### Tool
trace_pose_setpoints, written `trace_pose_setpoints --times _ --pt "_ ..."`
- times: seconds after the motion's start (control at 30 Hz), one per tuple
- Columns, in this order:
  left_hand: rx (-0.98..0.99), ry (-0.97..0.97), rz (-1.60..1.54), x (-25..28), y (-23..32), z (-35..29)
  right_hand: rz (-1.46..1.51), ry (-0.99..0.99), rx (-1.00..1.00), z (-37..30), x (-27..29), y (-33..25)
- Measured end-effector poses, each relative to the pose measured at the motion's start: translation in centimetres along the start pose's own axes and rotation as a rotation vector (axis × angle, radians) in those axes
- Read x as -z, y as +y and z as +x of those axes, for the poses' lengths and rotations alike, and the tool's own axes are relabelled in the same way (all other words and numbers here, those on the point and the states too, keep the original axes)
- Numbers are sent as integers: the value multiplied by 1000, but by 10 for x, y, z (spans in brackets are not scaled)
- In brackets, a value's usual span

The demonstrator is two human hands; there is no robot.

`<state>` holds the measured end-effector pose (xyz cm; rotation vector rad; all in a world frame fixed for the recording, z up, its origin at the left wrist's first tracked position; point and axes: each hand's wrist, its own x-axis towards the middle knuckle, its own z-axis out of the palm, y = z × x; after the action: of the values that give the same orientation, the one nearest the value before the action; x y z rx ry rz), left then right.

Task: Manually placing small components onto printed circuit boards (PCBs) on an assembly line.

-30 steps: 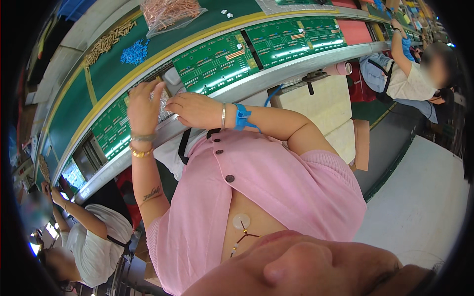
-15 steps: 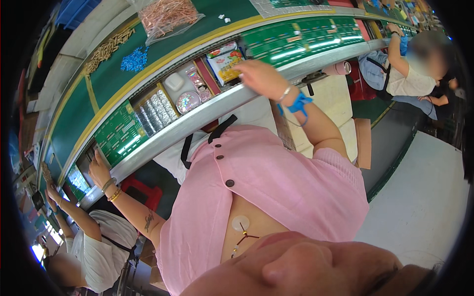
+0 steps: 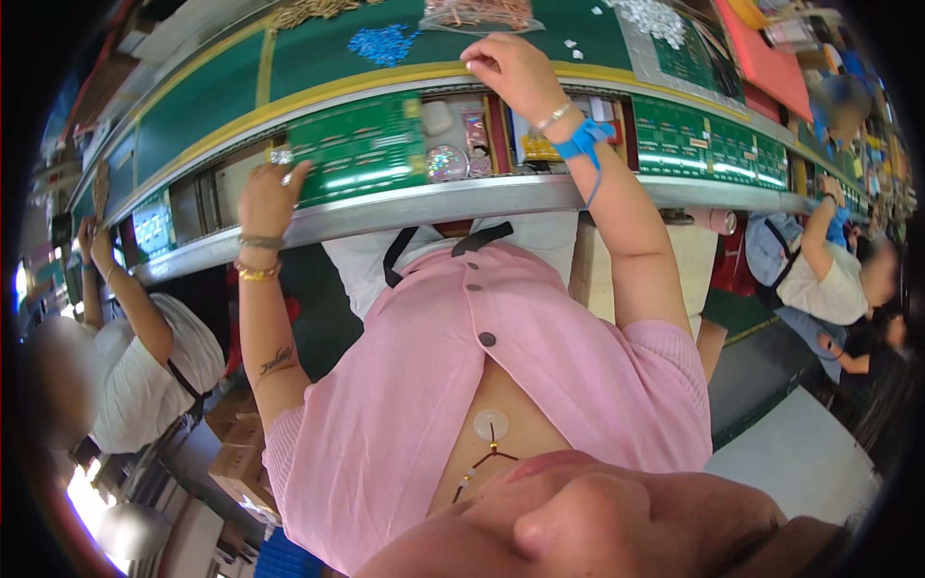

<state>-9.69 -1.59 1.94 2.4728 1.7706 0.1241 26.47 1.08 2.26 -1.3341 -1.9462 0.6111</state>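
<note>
My left hand, with a ring and gold bangles, grips the left end of a long green circuit board that lies on the metal rail of the line. My right hand, with a blue wrist strap below it, reaches further out to the yellow edge strip of the green belt. Its fingertips are pinched together just below a clear bag of copper-coloured parts. Whether they hold a small part is too small to tell.
Between my hands sits a tray of small containers and packets. More green boards line the rail to the right. A pile of blue parts and white parts lie on the belt. Seated co-workers are at left and right.
My left hand has come up from low on the left to the board's end. My right hand has moved from the tray out to the belt's yellow edge.
</note>
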Motion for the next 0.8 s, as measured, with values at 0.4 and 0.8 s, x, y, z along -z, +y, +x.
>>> trace_pose_setpoints --times 0.4,0.8 --pt "-181 360 -369 -7 72 84 -571 319 -4 62 -37 28" --pt "-334 379 -399 -39 79 130 -602 284 -44 63 -28 19"
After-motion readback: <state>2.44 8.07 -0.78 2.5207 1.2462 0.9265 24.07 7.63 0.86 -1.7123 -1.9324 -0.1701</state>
